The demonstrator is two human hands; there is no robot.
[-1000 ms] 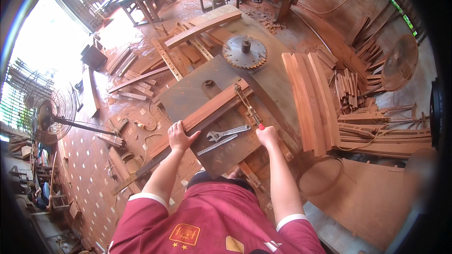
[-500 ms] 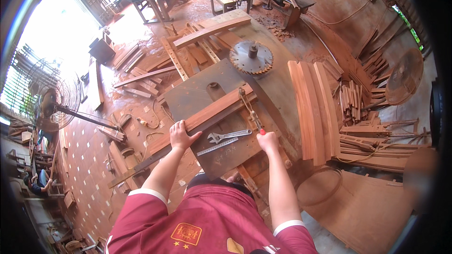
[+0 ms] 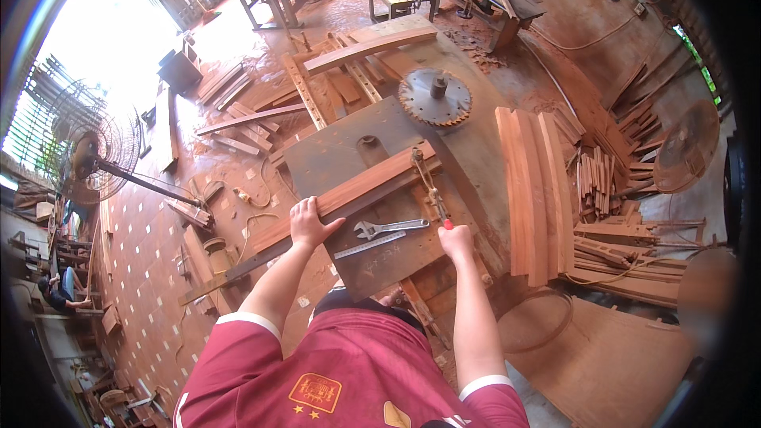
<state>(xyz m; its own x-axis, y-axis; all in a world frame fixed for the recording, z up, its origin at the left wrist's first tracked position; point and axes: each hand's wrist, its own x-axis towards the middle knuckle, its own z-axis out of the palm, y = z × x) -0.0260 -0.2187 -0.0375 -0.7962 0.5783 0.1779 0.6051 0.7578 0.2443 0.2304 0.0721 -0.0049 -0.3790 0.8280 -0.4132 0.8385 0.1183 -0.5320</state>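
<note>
A long reddish wooden board lies slantwise across a dark metal plate on the saw table. My left hand holds the board near its middle, fingers over its top and thumb stretched along the near edge. My right hand is closed round the red handle of a toggle clamp, whose far end reaches the board's right end. Between my hands, an adjustable wrench and a steel ruler rest on the plate. The circular saw blade lies beyond the board, its teeth showing round the rim.
Curved wooden pieces lie on the table's right side, another at its far end. Offcuts are piled at the right. A standing fan is at the left. Cords trail on the floor. Another person sits far left.
The whole view has shifted slightly, so the table and blade appear a little farther right. Both hands keep their places on the board and the clamp handle.
</note>
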